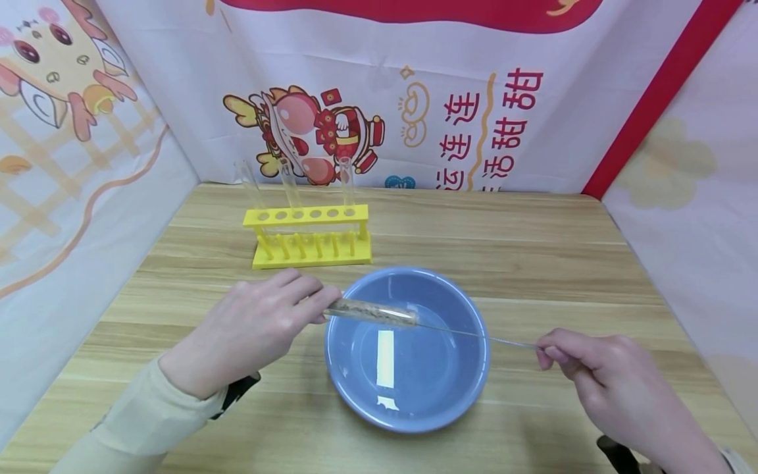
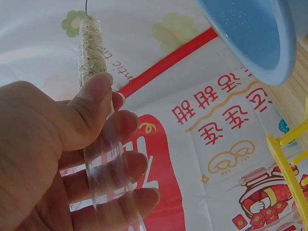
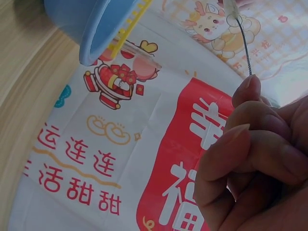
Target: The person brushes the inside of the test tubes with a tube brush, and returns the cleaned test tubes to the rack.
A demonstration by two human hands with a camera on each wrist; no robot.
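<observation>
My left hand (image 1: 254,322) grips a clear glass test tube (image 2: 108,168), its mouth pointing right over the blue basin (image 1: 441,382). The pale bristles of a test tube brush (image 2: 92,53) fill the tube's mouth end in the left wrist view. From the mouth runs the brush's thin twisted wire handle (image 3: 246,50). Beyond the basin's right rim, my right hand (image 1: 616,378) pinches the wire's far end between thumb and fingers. Tube and wire form a nearly straight line above the basin, sloping slightly down to the right.
Behind the left hand stands a yellow test tube rack (image 1: 314,257) with three clear test tubes (image 1: 290,184) in it. Bright reflections lie inside the basin. A printed white and red cloth (image 1: 379,79) hangs at the back of the wooden table (image 1: 533,263) and along its sides.
</observation>
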